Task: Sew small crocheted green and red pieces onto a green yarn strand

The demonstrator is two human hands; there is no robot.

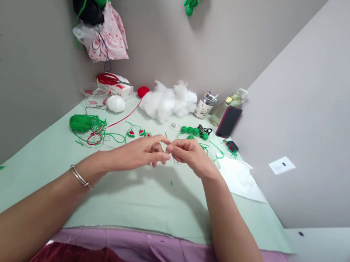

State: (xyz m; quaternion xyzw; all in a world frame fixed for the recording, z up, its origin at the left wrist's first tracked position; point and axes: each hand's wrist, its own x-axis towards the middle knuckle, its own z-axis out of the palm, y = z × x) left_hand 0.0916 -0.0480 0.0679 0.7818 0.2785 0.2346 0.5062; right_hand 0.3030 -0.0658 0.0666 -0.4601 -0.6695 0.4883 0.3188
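Note:
Over the middle of the table, my left hand [143,150] has its thumb and fingers apart, and its index fingertip meets the fingertips of my right hand. My right hand [191,155] is closed in a pinch; whatever lies between its fingertips is too small to make out. A thin metallic stick [174,160] shows partly by the fingertips; I cannot tell whether it is held or lying on the table. Just behind the hands are small red, white and green crocheted pieces [131,133] and a row of green crocheted balls [190,130]. A green yarn scrap [171,183] lies in front.
Green yarn [80,123] with tangled strands lies left, near a white yarn ball [116,104]. Red-handled scissors [108,78] rest on a box. White stuffing [166,103], a pen cup [204,107], a bottle [221,111] and a phone [228,122] stand behind. White sheets [237,176] lie right.

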